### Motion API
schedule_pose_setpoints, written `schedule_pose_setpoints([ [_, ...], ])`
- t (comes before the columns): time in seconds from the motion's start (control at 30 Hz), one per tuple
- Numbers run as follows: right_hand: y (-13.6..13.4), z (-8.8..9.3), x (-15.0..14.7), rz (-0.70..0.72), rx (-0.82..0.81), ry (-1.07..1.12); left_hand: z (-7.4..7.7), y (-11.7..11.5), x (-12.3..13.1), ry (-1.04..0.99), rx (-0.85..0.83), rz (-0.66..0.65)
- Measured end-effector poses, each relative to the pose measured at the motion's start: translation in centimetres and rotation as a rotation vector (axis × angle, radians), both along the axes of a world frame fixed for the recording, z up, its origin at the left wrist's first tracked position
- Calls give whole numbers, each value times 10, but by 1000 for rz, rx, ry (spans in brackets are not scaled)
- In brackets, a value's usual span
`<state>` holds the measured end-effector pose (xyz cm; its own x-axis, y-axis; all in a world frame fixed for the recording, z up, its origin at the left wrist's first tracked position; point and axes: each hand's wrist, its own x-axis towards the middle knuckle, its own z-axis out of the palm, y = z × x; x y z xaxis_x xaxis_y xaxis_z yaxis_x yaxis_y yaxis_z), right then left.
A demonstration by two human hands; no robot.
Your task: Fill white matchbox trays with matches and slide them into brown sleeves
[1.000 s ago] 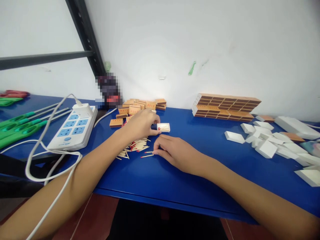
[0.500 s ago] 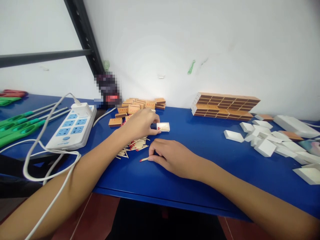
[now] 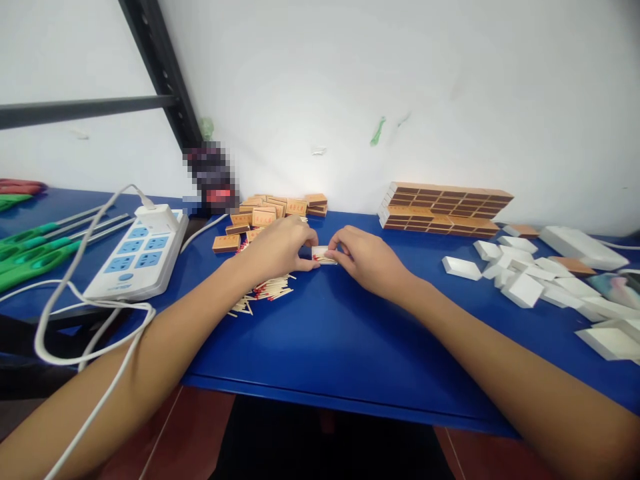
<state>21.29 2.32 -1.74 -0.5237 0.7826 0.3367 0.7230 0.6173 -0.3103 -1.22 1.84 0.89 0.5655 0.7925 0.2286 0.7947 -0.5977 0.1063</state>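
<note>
A small white matchbox tray [image 3: 320,251] with red-tipped matches in it sits on the blue table. Thumb and forefinger of my left hand [image 3: 286,245] close around its left end. My right hand [image 3: 367,260] is at the tray's right end, fingertips pinched over the matches inside; the match between them is mostly hidden. Just below my left wrist lies a loose heap of matches [image 3: 273,288] with red heads. Behind my left hand is a jumbled pile of orange matchboxes [image 3: 264,216].
Matchboxes are stacked in rows [image 3: 445,208] against the wall. To the right lie scattered white trays [image 3: 523,290] and a white block-shaped object [image 3: 583,247]. At left are a power strip [image 3: 135,257], a looping white cable [image 3: 43,327] over my left forearm, and green-handled tools [image 3: 40,257].
My right hand has moved up and away from the table's front with a match, from below the tray to its right end. My left hand stays at the tray. The view shifted slightly.
</note>
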Motion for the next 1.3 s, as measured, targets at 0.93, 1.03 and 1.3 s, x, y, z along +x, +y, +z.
schedule_pose_setpoints([
  [0.93,-46,-13,-44,362,-177,112,-5,3,-3,-4,25,28],
  [1.03,-47,-11,-45,346,-182,78,-6,3,-4,-14,25,20],
  [1.3,-47,0,-32,364,-148,-30,-8,6,-7,-34,27,1],
])
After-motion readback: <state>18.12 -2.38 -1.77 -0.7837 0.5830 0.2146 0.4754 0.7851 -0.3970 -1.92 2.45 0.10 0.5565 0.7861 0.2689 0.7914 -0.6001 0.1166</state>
